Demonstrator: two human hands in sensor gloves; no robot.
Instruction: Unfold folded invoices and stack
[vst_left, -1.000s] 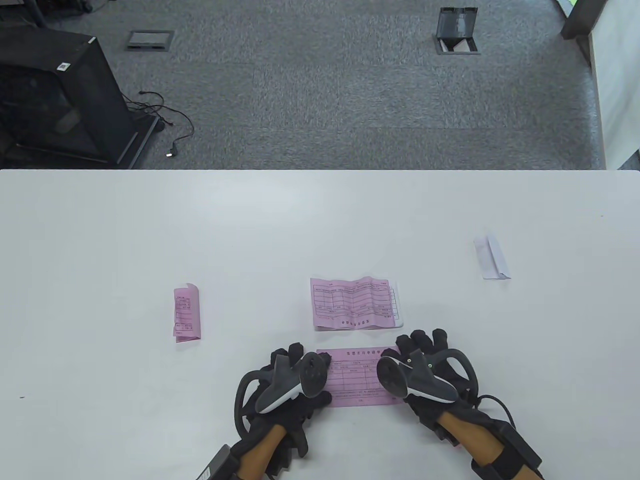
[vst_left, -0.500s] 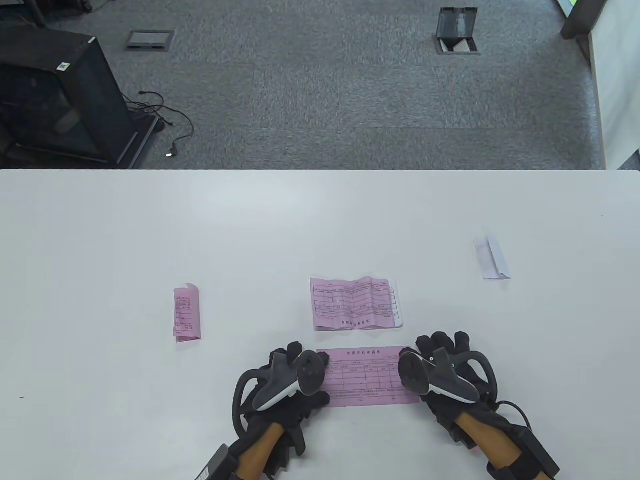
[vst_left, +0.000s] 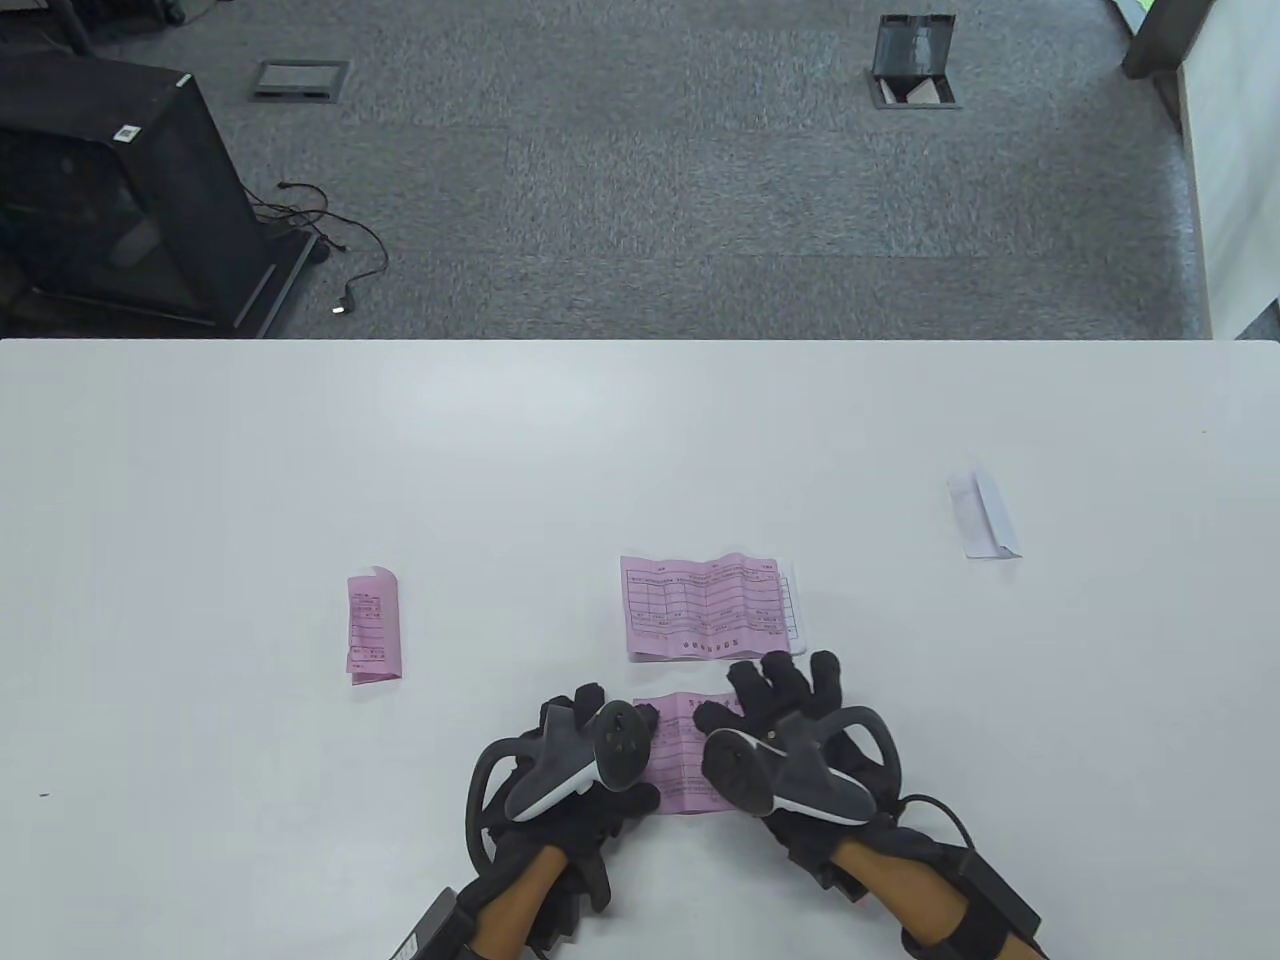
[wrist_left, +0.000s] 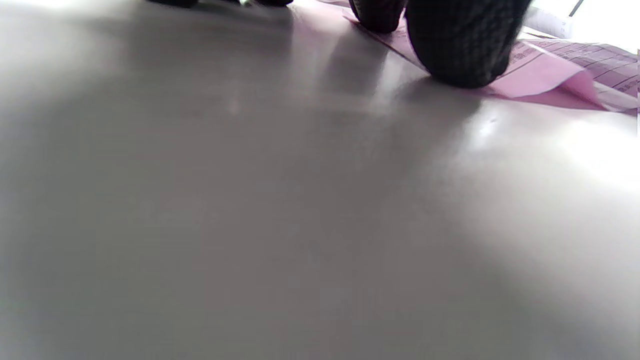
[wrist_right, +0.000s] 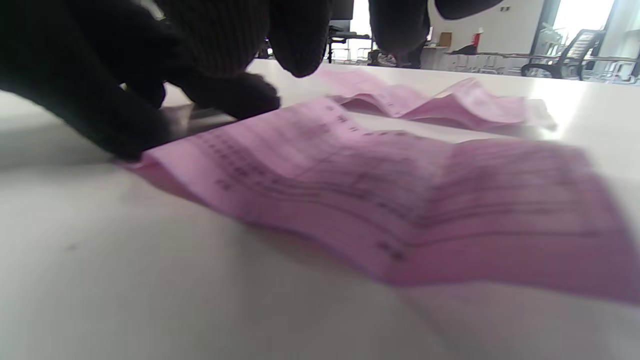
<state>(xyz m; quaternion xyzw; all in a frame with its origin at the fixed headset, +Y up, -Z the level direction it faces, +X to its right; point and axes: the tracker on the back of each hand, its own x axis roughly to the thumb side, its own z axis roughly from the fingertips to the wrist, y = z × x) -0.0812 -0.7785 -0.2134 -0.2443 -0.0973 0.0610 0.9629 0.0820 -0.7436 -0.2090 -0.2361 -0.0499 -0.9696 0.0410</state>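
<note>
Table view, both hands flattening pink invoice

Table view looks down; wrist views skim, seemingly close, the pink invoice.

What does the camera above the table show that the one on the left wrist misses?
Only the table view shows both gloved hands, left and right, a folded pink invoice and a folded white paper.

Only the left wrist view shows the left fingertips pressing the pink sheet's edge up close.

Both show the white table and the pink invoice being flattened.
</note>
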